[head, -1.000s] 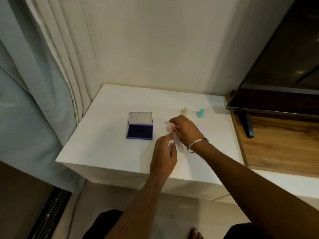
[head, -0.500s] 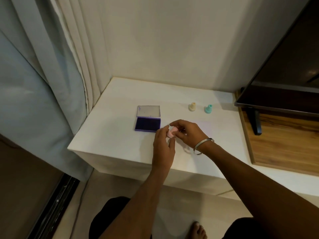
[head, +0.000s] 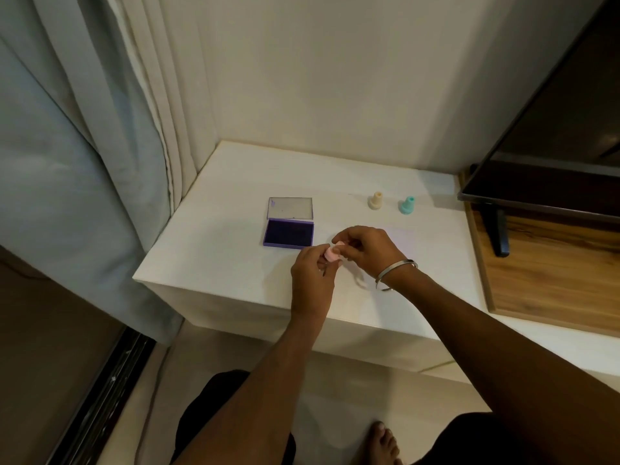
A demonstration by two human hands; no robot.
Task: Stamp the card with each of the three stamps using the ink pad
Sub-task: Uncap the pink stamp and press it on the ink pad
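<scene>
Both hands pinch pink stamp (head: 332, 253) above tabletop's front edge — left hand (head: 312, 276), right hand (head: 365, 251). Open ink pad (head: 289, 233) just left, left hand nearer. Card hidden.

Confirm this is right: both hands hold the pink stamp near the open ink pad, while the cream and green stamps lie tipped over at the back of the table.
Not quite. The head view shows the cream stamp and green stamp standing upright, not tipped over. The rest holds: left hand and right hand hold the pink stamp near the open ink pad.
</scene>
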